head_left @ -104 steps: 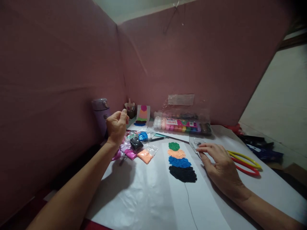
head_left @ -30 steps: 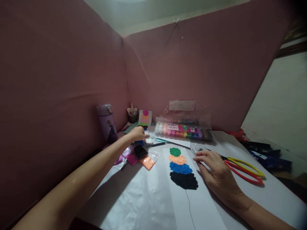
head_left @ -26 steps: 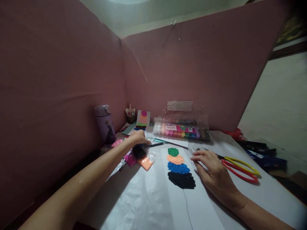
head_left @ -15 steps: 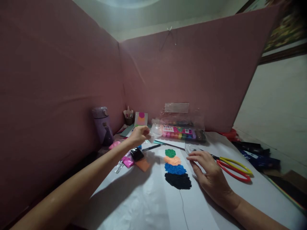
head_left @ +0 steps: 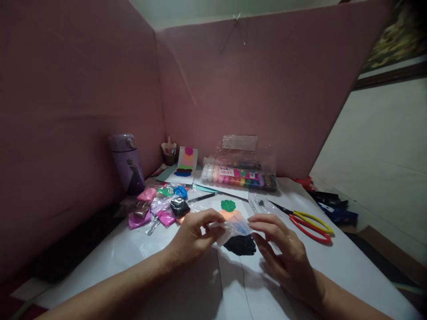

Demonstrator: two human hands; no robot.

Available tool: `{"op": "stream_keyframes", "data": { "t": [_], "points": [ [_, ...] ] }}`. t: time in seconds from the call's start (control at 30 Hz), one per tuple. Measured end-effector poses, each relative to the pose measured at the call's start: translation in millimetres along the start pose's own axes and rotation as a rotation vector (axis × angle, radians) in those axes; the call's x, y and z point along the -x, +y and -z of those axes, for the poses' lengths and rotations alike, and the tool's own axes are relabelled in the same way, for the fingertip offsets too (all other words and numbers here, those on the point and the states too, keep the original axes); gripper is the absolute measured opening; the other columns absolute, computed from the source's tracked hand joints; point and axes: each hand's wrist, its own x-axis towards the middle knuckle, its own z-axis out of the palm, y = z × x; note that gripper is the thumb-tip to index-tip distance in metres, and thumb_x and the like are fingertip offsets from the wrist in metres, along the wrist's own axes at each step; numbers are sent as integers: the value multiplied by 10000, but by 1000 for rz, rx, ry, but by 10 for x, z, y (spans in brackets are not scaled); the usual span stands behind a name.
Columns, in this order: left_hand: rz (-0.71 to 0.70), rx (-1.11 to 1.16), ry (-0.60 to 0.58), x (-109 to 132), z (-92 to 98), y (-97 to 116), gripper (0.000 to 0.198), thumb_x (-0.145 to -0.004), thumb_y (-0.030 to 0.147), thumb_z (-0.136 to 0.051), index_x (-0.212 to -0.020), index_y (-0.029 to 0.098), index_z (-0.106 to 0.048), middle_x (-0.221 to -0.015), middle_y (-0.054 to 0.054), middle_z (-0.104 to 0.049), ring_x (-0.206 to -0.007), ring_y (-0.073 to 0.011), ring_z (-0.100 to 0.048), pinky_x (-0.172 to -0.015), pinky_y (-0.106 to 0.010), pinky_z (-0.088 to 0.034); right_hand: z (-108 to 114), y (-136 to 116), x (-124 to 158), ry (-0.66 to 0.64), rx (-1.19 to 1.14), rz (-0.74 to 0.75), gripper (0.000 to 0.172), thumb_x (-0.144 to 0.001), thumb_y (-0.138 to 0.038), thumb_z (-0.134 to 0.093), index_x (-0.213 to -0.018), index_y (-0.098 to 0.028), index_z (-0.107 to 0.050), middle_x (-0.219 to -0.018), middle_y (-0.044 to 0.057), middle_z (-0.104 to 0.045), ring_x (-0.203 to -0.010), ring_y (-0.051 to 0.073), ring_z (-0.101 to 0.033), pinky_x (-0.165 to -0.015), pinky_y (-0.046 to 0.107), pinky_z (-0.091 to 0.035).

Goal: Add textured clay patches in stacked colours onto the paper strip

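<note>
My left hand (head_left: 202,233) pinches one end of a small clear plastic bag (head_left: 233,230). Fingers of my right hand (head_left: 280,242) close on the bag's other end, above the paper. White contents seem to lie in the bag, though blur hides them. Beneath it, a paper strip (head_left: 230,284) bears textured patches: green (head_left: 228,205), orange (head_left: 228,215), a mostly covered blue one and black (head_left: 242,246). A thin line runs down from the black patch. Left of my hands lie several bagged clay pieces, among them black (head_left: 179,207), pink (head_left: 147,194) and blue (head_left: 180,192).
Red-and-yellow-handled scissors (head_left: 312,226) lie at the right. A clay pack (head_left: 240,176) and a colored card (head_left: 184,162) are at the back. A purple bottle (head_left: 126,164) and a cup of tools (head_left: 169,155) stand left. A black pen (head_left: 202,197) lies mid-table.
My left hand has come back toward me with the clear bag, from beside the clay pack to above the paper. My right hand has moved to the bag. The view has shifted slightly.
</note>
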Motion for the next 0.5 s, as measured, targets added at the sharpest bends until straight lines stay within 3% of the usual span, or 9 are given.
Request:
{"op": "stream_keyframes", "data": {
  "t": [0.3,0.4,0.5],
  "points": [
    [-111,-117,-23,58,-37,-22,68,-795,124,-535,-811,143,-599,-721,-26,-618,-636,-103,-522,-568,-201,-411,-51,-12,-21,-59,-142,-84,224,-817,-60,-540,-986,-203,-576,-941,94,-598,-826,197,-595,-548,261,-487],
    [-63,-105,4,61,-46,-42,60,-779,121,-544,-797,144,-596,-701,-18,-604,-615,-101,-503,-561,-206,-401,-52,-26,-37,-93,-217,-72,211,-821,-48,-503,-940,-208,-572,-844,70,-620,-765,189,-604,-535,259,-487],
    [-17,-82,39,58,-52,-71,72,-769,117,-539,-807,144,-595,-712,-17,-600,-634,-107,-511,-583,-216,-404,-39,-38,-38,-136,-260,-47,244,-815,-40,-489,-970,-212,-568,-882,76,-622,-750,184,-605,-592,286,-508]
  ]
}}
